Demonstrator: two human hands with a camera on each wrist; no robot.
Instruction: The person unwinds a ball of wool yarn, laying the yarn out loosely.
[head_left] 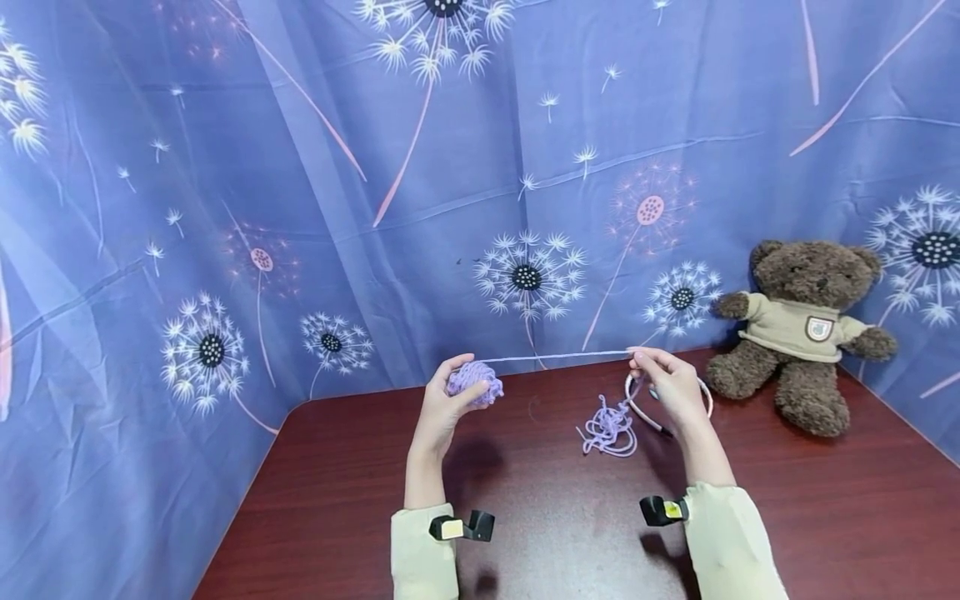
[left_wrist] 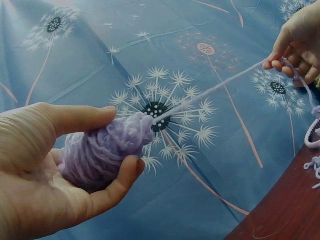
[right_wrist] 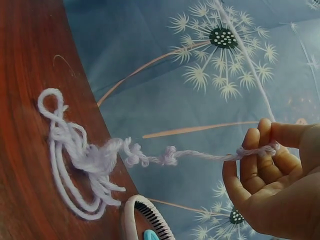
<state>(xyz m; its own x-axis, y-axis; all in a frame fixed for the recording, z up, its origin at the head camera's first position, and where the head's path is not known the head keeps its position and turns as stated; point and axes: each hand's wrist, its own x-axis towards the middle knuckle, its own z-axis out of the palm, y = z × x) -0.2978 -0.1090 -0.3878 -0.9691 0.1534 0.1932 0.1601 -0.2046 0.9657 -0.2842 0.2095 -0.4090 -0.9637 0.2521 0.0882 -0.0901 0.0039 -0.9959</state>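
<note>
In my left hand (head_left: 441,408) I hold a ball of lilac yarn (left_wrist: 102,150), the thumb on one side and the fingers curled round the other. A single taut strand (head_left: 558,357) runs from the ball across to my right hand (head_left: 670,385), which pinches it between thumb and fingertips. From the right fingers a knotted length of yarn (right_wrist: 192,154) hangs down to a loose tangle (head_left: 609,429) of the same yarn on the table. Both hands are raised above the tabletop.
Behind the right hand lies a pale toothed headband (right_wrist: 131,220) with something blue beside its teeth. A brown teddy bear (head_left: 806,325) in a beige top sits at the back right of the dark red table (head_left: 337,483). A blue dandelion-print curtain (head_left: 420,275) hangs behind.
</note>
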